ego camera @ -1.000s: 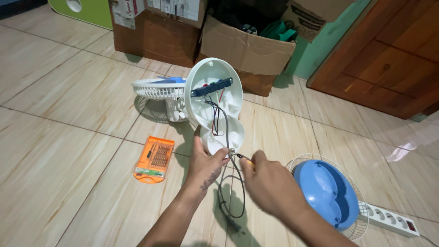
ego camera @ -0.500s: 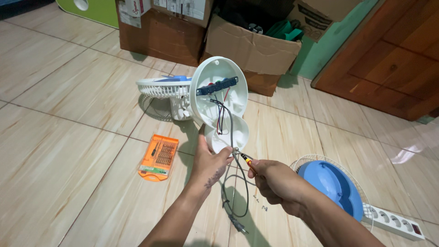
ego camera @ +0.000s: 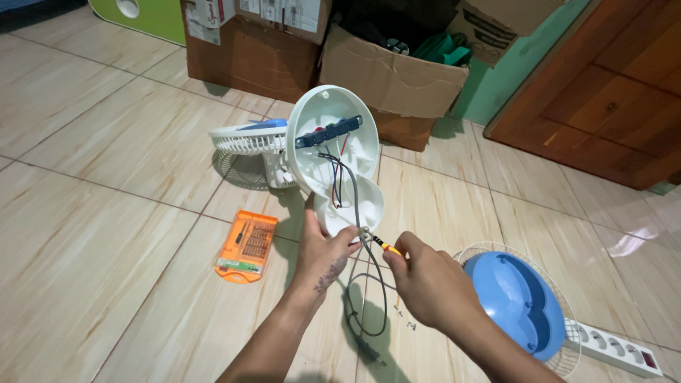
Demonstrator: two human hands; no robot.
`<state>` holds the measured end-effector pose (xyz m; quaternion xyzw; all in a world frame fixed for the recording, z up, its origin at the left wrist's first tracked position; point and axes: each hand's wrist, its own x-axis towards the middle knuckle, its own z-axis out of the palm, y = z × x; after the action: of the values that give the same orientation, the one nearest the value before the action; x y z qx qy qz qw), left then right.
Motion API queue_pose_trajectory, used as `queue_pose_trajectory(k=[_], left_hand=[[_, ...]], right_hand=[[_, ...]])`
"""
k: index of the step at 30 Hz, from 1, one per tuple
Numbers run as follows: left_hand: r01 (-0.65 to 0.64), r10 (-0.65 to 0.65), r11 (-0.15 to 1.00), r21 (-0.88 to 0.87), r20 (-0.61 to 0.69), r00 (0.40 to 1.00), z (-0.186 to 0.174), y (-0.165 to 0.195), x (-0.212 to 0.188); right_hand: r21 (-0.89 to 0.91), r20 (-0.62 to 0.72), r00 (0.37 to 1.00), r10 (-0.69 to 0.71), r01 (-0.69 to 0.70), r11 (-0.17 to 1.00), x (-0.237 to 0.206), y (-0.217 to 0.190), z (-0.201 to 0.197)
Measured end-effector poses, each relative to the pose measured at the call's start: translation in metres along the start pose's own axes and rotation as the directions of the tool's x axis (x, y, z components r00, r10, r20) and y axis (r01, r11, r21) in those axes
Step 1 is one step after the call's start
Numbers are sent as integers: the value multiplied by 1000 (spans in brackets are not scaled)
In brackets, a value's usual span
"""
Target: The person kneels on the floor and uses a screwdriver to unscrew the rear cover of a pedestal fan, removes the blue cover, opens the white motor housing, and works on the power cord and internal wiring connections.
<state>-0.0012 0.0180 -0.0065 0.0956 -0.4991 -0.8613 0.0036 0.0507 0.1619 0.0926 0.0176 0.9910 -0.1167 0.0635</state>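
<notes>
The left hand is clamped on the white fan base, held upright above the floor; the right hand pinches a small screwdriver at its lower edge. A slip could nick the dangling wires, I'd guess.

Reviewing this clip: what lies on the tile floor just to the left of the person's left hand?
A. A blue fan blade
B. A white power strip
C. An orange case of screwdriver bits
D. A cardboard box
C. The orange bit case lies flat on the tiles beside the left hand, which grips the white fan base.
</notes>
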Motion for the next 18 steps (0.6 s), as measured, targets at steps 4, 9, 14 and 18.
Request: queue_pose_trajectory(k=[4,9,14,18], left_hand=[[-8,9,999,50,-10,1000,0,2,-1],[-31,31,999,23,5,999,4,4,-4],[0,0,1000,-14,19,1000,3,5,-4],[-18,18,1000,1,12,1000,3,4,-3]], right_hand=[[-186,-61,995,-82,70,980,-9,-9,-1],[-494,-170,891,-421,293,819,-18,-8,10],[-160,-97,987,-127,111,981,-6,-1,13],[524,391,893,223,-414,744,10,7,4]])
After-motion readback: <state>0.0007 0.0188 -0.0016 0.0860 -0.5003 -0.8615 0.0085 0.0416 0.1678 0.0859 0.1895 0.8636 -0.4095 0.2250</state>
